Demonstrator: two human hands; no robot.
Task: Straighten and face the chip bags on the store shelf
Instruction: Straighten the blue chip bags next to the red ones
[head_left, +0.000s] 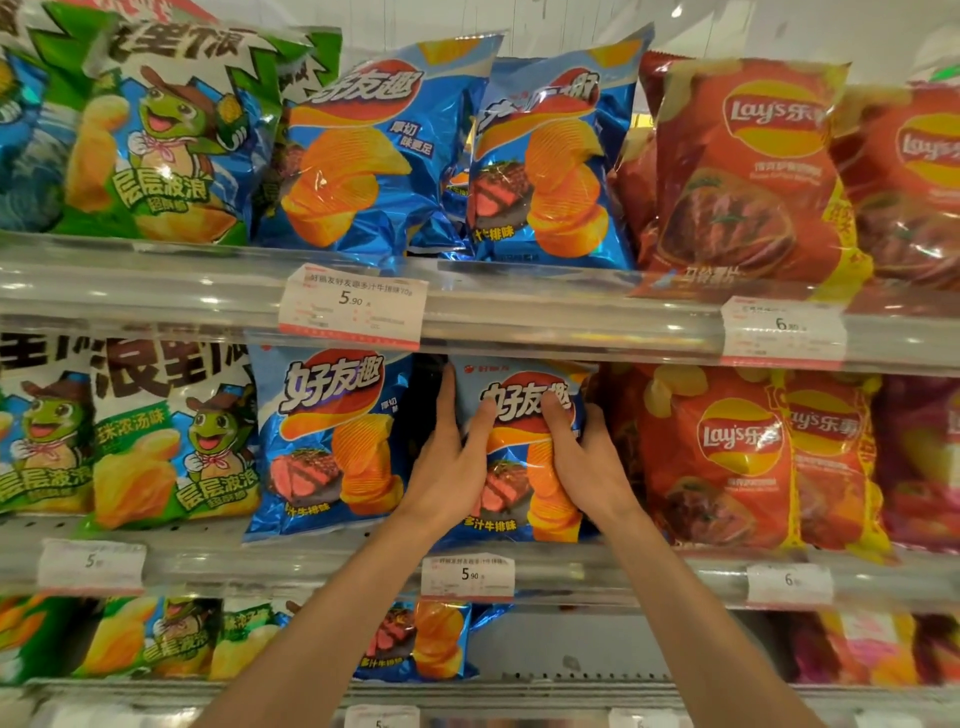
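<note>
We take the 5.90 tag (467, 576) on the middle shelf rail (623, 582) as our landmark; far left of it, green bags (171, 441) stand upright on that shelf; nearer, just up and left of the tag, a blue bag (327, 441) faces front with a dark gap beside it; directly above the tag stands the held bag (519, 452), blue too, upright, its top under the upper rail; our left hand (452, 462) grips its left edge, fingers reaching up along the side and thumb curled over the front; our right hand (582, 457) grips its right edge, thumb bent onto the front, fingers wrapped behind the side; both hands clasp the bag between them; right of the tag, red bags (727, 452) stand close against the held bag; above, on the top shelf, more green, blue and red bags line up; below the tag a small blue bag (421, 644) sits on the bottom shelf.
</note>
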